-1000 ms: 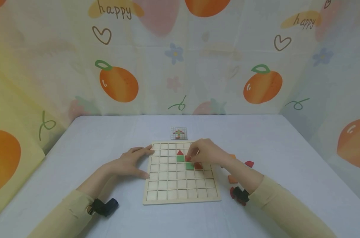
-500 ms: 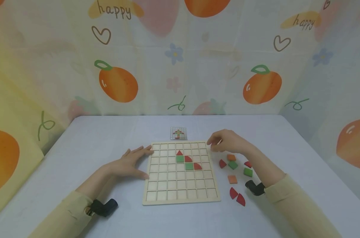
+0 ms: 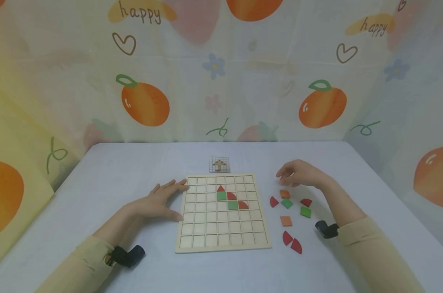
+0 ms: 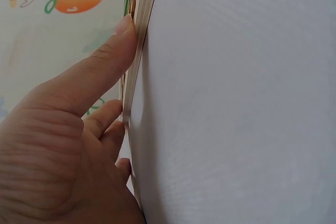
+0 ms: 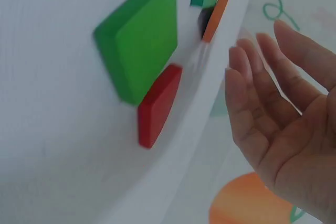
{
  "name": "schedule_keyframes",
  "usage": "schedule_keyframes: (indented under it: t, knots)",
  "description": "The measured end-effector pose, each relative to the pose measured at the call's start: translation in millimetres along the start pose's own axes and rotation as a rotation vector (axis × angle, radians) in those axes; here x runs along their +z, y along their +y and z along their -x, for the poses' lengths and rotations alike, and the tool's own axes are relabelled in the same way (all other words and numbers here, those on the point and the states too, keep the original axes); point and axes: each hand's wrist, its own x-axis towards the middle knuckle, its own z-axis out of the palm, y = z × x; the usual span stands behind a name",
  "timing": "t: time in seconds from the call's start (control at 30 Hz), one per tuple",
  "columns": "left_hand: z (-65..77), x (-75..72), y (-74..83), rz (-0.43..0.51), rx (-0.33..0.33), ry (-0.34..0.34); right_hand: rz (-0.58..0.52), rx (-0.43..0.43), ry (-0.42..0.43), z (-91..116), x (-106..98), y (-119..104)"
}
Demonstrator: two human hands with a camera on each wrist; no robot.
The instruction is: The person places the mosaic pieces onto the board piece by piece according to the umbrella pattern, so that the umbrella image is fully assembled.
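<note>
A wooden grid board [image 3: 206, 228] lies flat in the middle of the table. In its cells sit a red triangle [image 3: 221, 189], a green square [image 3: 221, 196] with a red quarter-circle [image 3: 231, 196] at its right, then another green square [image 3: 232, 205] beside a second red quarter-circle [image 3: 243, 205]. My left hand [image 3: 159, 200] rests along the board's left edge, thumb and fingertips touching the rim [image 4: 142, 40]. My right hand [image 3: 300, 173] hovers above the loose pieces, fingers loosely bent and holding nothing. Below it lie an orange square [image 3: 285, 194] and a red quarter-circle [image 3: 306, 202].
Beyond the board lies a small pattern card [image 3: 219, 164] printed with a coloured figure. Right of the board are a green square [image 3: 305, 212], a tilted green square [image 3: 286, 203], an orange square [image 3: 286, 221] and several red quarter-circles [image 3: 296, 245]. A printed curtain [image 3: 236, 73] hangs behind the table.
My right hand has let go of a red quarter-circle in the board, then moved up and right, off the board to above the loose pieces. My left hand stays at the board's edge.
</note>
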Motion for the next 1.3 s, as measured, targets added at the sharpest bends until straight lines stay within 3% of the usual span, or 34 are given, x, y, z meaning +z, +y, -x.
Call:
schedule_keyframes:
  t: [0.37,0.77,1.3]
  knots:
    - [-0.8,1.0,-4.0,0.001,0.002,0.001,0.047,0.072,-0.082,1,-3,23]
    - [0.4,0.2,-2.4,0.011,0.004,0.002,0.064,0.101,-0.086,4,8,23]
    - [-1.5,2.3,-3.6,-0.010,-0.010,0.009,0.101,0.069,-0.067,5,12,21]
